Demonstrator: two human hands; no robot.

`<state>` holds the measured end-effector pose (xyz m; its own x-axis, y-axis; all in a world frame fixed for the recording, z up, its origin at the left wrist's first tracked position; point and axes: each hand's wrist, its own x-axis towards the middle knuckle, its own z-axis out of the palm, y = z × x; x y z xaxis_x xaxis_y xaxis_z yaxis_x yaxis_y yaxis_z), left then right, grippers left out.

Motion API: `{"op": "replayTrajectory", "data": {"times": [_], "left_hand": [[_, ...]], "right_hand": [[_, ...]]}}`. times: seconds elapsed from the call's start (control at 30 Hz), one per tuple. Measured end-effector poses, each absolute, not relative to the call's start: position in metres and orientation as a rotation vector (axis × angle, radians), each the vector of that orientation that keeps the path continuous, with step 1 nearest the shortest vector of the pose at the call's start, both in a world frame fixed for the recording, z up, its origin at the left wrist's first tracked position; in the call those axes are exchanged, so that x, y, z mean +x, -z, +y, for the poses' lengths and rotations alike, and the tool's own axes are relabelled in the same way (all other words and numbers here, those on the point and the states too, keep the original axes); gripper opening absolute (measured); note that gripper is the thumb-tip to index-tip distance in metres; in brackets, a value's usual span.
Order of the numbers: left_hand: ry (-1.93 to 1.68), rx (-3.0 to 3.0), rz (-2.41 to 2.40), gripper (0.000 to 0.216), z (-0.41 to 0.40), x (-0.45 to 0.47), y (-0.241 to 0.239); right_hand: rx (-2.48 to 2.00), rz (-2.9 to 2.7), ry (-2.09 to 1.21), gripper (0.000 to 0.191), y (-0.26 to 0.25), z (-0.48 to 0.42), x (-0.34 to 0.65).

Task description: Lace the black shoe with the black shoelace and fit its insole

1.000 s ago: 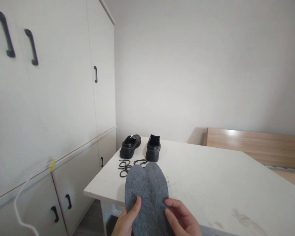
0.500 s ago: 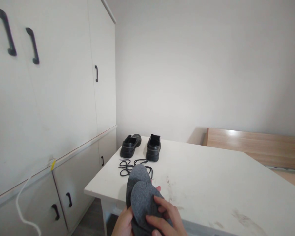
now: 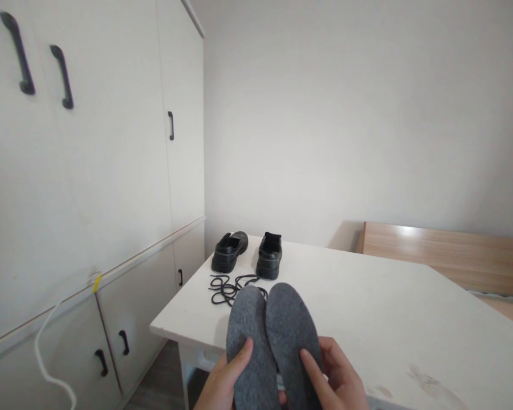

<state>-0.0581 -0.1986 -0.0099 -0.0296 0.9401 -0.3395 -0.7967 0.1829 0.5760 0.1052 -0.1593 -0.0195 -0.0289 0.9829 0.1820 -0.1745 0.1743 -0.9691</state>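
Note:
Two grey felt insoles are held up side by side in front of me, their rounded ends pointing away. My left hand (image 3: pixel 227 376) grips the left insole (image 3: pixel 253 324), its thumb pressed on the upper face. My right hand (image 3: pixel 336 376) pinches the right insole (image 3: pixel 289 319) by its outer edge, thumb on top and fingers behind. The lower ends of both run out of the frame. Beyond them on the white table (image 3: pixel 367 307) lie loose black shoelaces (image 3: pixel 226 290), partly covered by the insoles. A pair of black shoes, the left one (image 3: pixel 228 253) and the right one (image 3: pixel 269 259), stands behind the laces.
White cabinets (image 3: pixel 102 171) with black handles line the left side. A white cable (image 3: pixel 40 347) hangs there past a yellow tag (image 3: pixel 97 283). A wooden panel (image 3: pixel 444 245) stands beyond the table at the right. Brownish smudges (image 3: pixel 431 381) mark the tabletop's near side.
The insoles overlapped before; now they are spread side by side. My right hand has moved right with one insole, and my left thumb now lies on the other's face.

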Motion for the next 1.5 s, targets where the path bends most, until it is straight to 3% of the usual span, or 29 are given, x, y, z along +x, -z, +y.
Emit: {"op": "replayTrajectory", "data": {"times": [0.87, 1.13, 1.3, 1.5], "left_hand": [[-1.434, 0.464, 0.917, 0.042, -0.193, -0.072, -0.001], [-1.384, 1.179, 1.438, 0.044, -0.112, -0.162, -0.037], [-1.310, 1.465, 1.699, 0.042, -0.076, -0.195, -0.030], [-1.266, 1.765, 1.999, 0.054, -0.068, -0.211, 0.000]], "right_hand": [[-0.834, -1.020, -1.462, 0.041, 0.019, -0.151, 0.105], [-0.803, -1.365, -1.375, 0.030, -0.010, -0.096, 0.049], [-0.791, -1.571, -1.319, 0.027, -0.008, -0.061, -0.001], [-0.966, -1.814, -0.825, 0.043, -0.007, -0.033, 0.007]]}}
